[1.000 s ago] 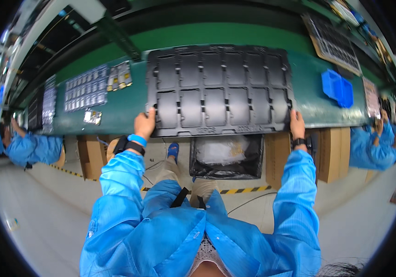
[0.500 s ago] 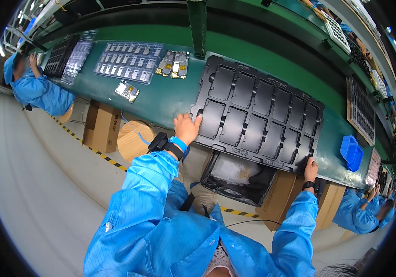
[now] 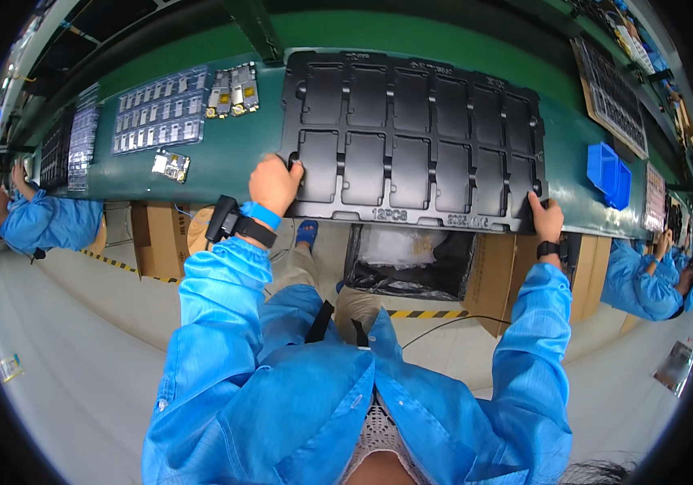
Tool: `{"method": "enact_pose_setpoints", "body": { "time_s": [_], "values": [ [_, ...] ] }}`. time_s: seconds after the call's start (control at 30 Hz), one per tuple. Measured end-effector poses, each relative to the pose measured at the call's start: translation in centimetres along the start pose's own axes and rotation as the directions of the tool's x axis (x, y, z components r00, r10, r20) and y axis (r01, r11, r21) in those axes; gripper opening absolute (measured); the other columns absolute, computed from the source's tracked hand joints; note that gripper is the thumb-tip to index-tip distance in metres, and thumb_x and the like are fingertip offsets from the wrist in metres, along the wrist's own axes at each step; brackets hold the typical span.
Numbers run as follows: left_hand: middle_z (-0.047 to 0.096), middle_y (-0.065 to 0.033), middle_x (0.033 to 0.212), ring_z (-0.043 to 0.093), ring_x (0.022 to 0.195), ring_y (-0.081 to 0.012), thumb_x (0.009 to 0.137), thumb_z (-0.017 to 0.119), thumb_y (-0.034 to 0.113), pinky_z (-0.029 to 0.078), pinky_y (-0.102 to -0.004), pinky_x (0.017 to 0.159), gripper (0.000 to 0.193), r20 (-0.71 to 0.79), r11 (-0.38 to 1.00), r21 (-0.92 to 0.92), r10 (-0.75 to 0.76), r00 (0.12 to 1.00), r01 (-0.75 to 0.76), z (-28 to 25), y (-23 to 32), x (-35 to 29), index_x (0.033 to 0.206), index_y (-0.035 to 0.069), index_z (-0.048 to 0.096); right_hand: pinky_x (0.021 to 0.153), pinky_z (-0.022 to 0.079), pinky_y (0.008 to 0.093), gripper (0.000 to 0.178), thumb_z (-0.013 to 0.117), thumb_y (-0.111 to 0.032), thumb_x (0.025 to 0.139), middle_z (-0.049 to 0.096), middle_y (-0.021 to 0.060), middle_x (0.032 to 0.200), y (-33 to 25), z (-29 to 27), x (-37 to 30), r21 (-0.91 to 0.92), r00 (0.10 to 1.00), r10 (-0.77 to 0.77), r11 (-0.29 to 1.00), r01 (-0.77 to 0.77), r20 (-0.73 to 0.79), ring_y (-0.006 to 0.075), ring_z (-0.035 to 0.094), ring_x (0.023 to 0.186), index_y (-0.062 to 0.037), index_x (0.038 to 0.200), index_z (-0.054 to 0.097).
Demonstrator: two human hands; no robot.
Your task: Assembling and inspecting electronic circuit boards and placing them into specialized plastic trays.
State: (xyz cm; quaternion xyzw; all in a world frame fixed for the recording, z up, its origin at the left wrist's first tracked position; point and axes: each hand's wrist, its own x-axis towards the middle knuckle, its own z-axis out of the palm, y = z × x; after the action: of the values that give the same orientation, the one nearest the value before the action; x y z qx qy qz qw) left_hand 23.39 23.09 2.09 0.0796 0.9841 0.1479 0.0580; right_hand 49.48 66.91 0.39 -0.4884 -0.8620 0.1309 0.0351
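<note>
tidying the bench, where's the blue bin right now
In the head view, the blue bin is on the right side of the green bench, right of the black tray and farther right than the right hand.

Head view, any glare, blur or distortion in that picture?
Head view: fisheye distortion bows the bench; head view: black fills the corners; head view: soft sheen on the black tray, yet its pockets stay distinct.
</note>
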Motion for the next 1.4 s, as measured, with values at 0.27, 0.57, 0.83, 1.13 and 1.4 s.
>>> {"method": "enact_pose_setpoints", "body": {
  "time_s": [0.27, 0.57, 0.83, 1.13, 1.4],
  "values": [
    [0.064, -0.0105, 0.082, 0.062, 0.066, -0.0165, 0.078, 0.065, 0.029, 0.052, -0.0272, 0.061, 0.040, 0.592, 0.579, -0.652, -0.013, 0.806, 0.489, -5.4, -0.6, 5.3, 0.093, -0.008, 0.058, 0.089, 0.038, 0.0290, 0.072, 0.067, -0.044, 0.069, 0.055, 0.0186, 0.111, 0.5, -2.4, 4.3, 0.485, 0.897, 0.082, 0.818, -0.309, 0.434, 0.0248, 0.052, 0.103, 0.0128, 0.110, 0.050],
    [0.058, -0.0208, 0.100, 0.058, 0.088, -0.0253, 0.079, 0.061, 0.037, 0.045, -0.0318, 0.079, 0.060, 0.410, 0.944, -0.262, -0.081, 0.909, 0.202, -3.6, -0.6, 5.6, 0.107, -0.015, 0.050, 0.081, 0.044, 0.0301, 0.064, 0.066, -0.035, 0.069, 0.055, 0.0183, 0.108, -0.8, -3.5, 4.2, 0.456, 0.821, 0.082, 0.798, -0.394, 0.566, 0.0234, 0.057, 0.092, 0.0073, 0.113, 0.048],
    [0.058, -0.0242, 0.103, 0.057, 0.097, -0.0302, 0.074, 0.066, 0.034, 0.043, -0.0325, 0.081, 0.057, 0.151, 0.901, -0.388, -0.147, 0.977, 0.195, 3.1, -4.3, 3.5, 0.103, -0.014, 0.053, 0.077, 0.044, 0.0296, 0.053, 0.069, -0.032, 0.066, 0.062, 0.0137, 0.093, -0.9, -0.9, 1.4, 0.443, 0.953, 0.123, 0.863, -0.241, 0.278, 0.0221, 0.059, 0.086, 0.0082, 0.099, 0.058],
    [0.059, -0.0214, 0.098, 0.059, 0.089, -0.0279, 0.080, 0.061, 0.032, 0.045, -0.0328, 0.077, 0.056, 0.378, 0.783, -0.491, -0.204, 0.903, 0.382, -2.9, -0.4, 4.8, 0.106, -0.016, 0.049, 0.070, 0.048, 0.0282, 0.051, 0.068, -0.029, 0.070, 0.062, 0.0158, 0.092, -3.1, -3.7, 3.6, 0.611, 0.817, 0.055, 0.635, -0.472, 0.574, 0.0225, 0.062, 0.078, 0.0107, 0.100, 0.056],
    [0.056, -0.0205, 0.108, 0.055, 0.097, -0.0250, 0.084, 0.057, 0.034, 0.041, -0.0308, 0.085, 0.057, 0.316, 0.888, -0.419, -0.050, 0.947, 0.187, 1.5, -1.7, 3.5, 0.114, -0.013, 0.044, 0.089, 0.039, 0.0347, 0.074, 0.061, -0.045, 0.064, 0.053, 0.0265, 0.112, 2.3, 1.5, 4.4, 0.196, 0.998, 0.053, 0.979, -0.058, 0.033, 0.0351, 0.051, 0.106, 0.0099, 0.113, 0.050]
  ]
}}
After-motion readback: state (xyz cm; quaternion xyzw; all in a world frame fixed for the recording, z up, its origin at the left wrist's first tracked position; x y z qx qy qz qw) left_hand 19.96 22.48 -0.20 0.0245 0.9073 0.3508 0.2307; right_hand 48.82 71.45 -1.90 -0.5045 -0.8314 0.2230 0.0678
